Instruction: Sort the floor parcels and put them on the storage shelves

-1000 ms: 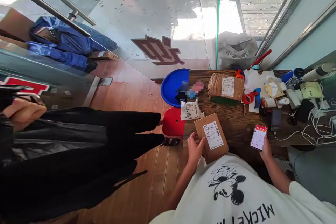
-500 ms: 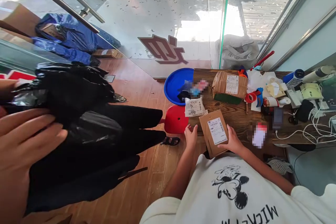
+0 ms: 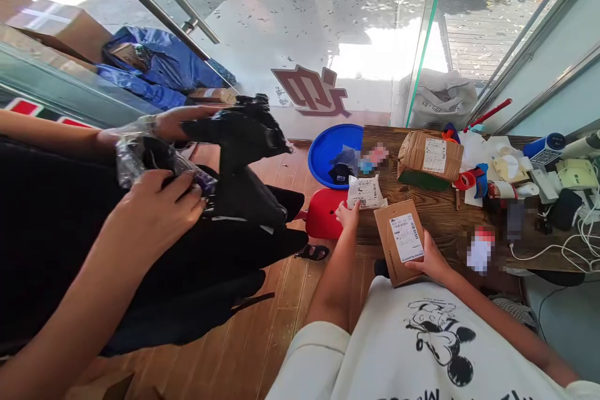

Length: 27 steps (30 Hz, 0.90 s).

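left of the wooden desk (image 3: 435,219), the person's left hand (image 3: 175,122) and right hand (image 3: 154,212) pinch a soft, slippery-looking black plastic bag (image 3: 244,137) by its crumpled edges (a co-worker's hand (image 3: 429,259) holds a small box (image 3: 400,240)).

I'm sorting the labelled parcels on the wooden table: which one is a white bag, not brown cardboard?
The small white bag parcel, by the red stool, under the co-worker's hand. The others are brown.
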Tool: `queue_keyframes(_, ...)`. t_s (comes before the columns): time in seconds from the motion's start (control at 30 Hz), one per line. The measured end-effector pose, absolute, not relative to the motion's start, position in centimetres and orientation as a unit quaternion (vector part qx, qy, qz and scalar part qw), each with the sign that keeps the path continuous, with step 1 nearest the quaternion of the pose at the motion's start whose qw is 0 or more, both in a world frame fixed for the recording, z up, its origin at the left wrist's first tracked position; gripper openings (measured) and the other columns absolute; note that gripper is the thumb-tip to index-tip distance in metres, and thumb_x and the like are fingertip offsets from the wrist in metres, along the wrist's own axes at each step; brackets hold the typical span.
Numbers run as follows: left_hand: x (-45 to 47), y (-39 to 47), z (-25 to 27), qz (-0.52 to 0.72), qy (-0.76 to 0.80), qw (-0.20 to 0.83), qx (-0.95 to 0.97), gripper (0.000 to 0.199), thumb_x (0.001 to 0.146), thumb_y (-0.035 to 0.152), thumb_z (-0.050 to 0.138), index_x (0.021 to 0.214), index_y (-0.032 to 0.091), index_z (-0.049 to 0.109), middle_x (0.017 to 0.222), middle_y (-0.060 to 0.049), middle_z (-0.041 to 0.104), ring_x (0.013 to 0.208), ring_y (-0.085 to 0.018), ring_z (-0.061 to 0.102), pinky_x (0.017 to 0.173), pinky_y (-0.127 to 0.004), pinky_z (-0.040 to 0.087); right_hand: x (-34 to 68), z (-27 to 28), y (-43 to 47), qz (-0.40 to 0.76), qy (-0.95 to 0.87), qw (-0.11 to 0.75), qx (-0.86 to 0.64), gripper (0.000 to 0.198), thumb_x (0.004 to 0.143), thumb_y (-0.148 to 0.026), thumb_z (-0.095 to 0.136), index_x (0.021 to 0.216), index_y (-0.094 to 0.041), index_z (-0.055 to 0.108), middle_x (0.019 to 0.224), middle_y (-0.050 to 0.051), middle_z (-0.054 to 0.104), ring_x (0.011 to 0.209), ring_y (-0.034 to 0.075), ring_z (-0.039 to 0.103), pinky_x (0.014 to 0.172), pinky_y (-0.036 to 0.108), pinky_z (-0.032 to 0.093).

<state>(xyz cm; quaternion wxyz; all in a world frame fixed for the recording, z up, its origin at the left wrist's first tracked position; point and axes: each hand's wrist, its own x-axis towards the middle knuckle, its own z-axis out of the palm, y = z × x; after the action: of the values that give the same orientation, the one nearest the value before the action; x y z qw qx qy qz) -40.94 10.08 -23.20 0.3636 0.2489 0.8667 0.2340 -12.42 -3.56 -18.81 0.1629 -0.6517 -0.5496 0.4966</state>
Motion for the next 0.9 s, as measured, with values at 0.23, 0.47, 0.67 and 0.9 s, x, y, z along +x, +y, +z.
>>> queue_keyframes(0.23, -37.7, 6.1, -21.2, 0.299, 0.861, 0.316, 0.265, 0.064, 0.092, 0.034, 0.066, 0.147, 0.014, 0.039, 0.145, -0.023, 0.037, 0.144, -0.038, 0.039, 0.12, -0.052, 0.035, -12.5, -19.0, -3.8, 0.505, -0.548, 0.184, -0.641, 0.127, 0.052, -0.05, 0.096, 0.155, -0.023, 0.027, 0.152, 0.02, 0.046, 0.147, 0.04, 0.041, 0.122, 0.059, 0.034)
queue_keyframes(0.47, -34.6, 10.3, -16.5, 0.377, 0.741, 0.288, 0.476, 0.05, 0.09, 0.023, 0.063, 0.137, 0.019, 0.051, 0.142, -0.017, 0.046, 0.141, -0.032, 0.041, 0.124, -0.051, 0.03, -11.0, -19.5, 0.7, 0.417, -0.52, 0.252, -0.701, 0.113, 0.062, -0.071, 0.084, 0.149, -0.018, 0.034, 0.149, 0.023, 0.041, 0.146, 0.04, 0.039, 0.124, 0.061, 0.03)
queue_keyframes(0.67, -28.9, 18.9, -13.0, 0.312, 0.601, 0.288, 0.678, 0.061, 0.084, 0.019, 0.064, 0.143, 0.015, 0.053, 0.152, -0.018, 0.051, 0.146, -0.034, 0.04, 0.125, -0.053, 0.03, -7.7, -16.5, 13.2, 0.167, -0.534, 0.422, -0.713, 0.062, 0.096, -0.064, 0.048, 0.138, -0.018, 0.049, 0.145, 0.021, 0.047, 0.143, 0.033, 0.04, 0.122, 0.057, 0.033)
queue_keyframes(0.9, -25.3, 22.3, -12.8, 0.16, 0.567, 0.187, 0.786, 0.075, 0.087, 0.032, 0.064, 0.156, 0.01, 0.043, 0.164, -0.018, 0.041, 0.153, -0.037, 0.033, 0.128, -0.063, 0.018, -7.5, -16.0, 20.2, 0.012, -0.676, 0.323, -0.662, 0.051, 0.105, -0.048, 0.044, 0.137, -0.013, 0.061, 0.134, 0.019, 0.061, 0.126, 0.034, 0.051, 0.114, 0.056, 0.042)
